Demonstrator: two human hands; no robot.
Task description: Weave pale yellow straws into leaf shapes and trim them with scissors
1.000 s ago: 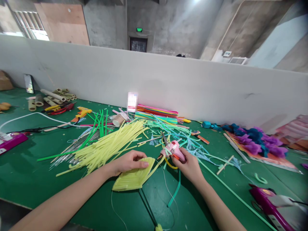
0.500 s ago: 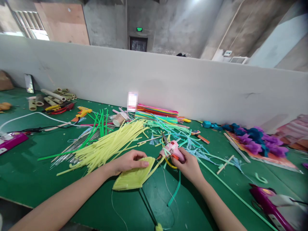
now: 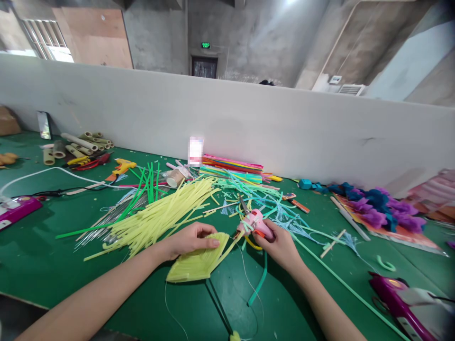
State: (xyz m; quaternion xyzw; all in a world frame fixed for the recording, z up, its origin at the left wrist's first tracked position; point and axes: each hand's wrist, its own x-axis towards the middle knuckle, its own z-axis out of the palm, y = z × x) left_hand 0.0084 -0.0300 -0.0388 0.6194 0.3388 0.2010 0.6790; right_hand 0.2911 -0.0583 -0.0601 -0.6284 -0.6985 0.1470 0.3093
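Note:
Between the thumb and fingers of my left hand is a yellow-green panel built of pipe cleaners laid side by side. One loose strip runs from its lower right edge up towards the hot glue gun. My right hand is closed round the handle of this pink glue gun, its nozzle pointing left, close to the strip; whether they touch I cannot tell. Thin clear threads of glue hang below. Under the panel, dark sticks reach down to a small yellow-green piece at the bottom edge.
Yellow pipe cleaners lie heaped left of centre, beside metal wires. Scissors rest behind the glue gun. A yellow glue gun and bamboo pieces sit back left. Purple power strips flank both sides. A white partition stands behind.
Both hands, the panel and the glue gun hold nearly the same positions. The whole view has shifted very slightly.

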